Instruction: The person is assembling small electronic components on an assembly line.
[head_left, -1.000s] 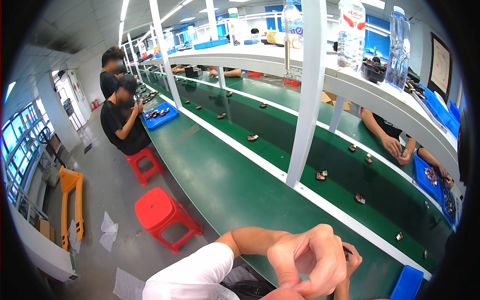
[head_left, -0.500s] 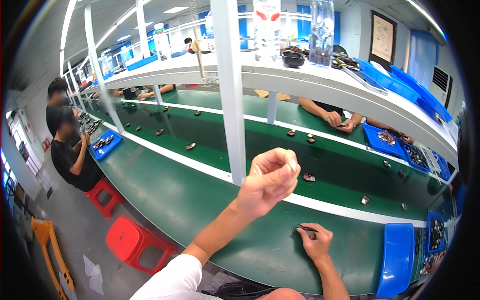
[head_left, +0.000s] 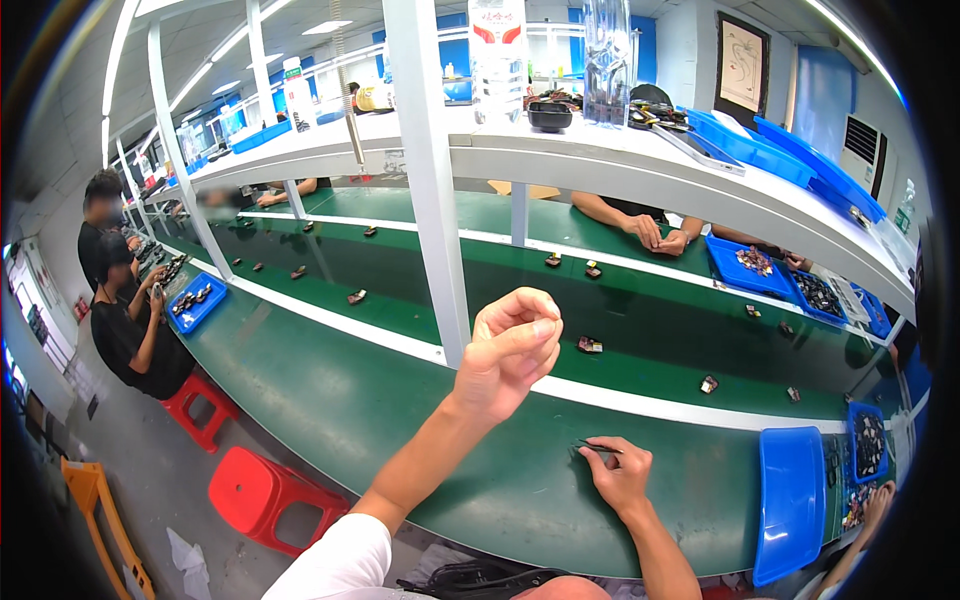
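My left hand is raised in the air above the green workbench, in front of a white post. Its thumb and fingertips are pinched together, and I can see nothing between them. My right hand rests on the bench near the front edge. It grips a thin dark tool like tweezers, whose tip points left and lies flat on the green surface.
A blue tray lies right of my right hand, and a bin of small dark parts beyond it. Small dark parts ride the green belt. A co-worker's hands work opposite. Seated people and red stools are on the left.
My view has swung right along the bench. My left hand rose from close to my face to a pinched pose over the bench. My right hand stayed down with the tool.
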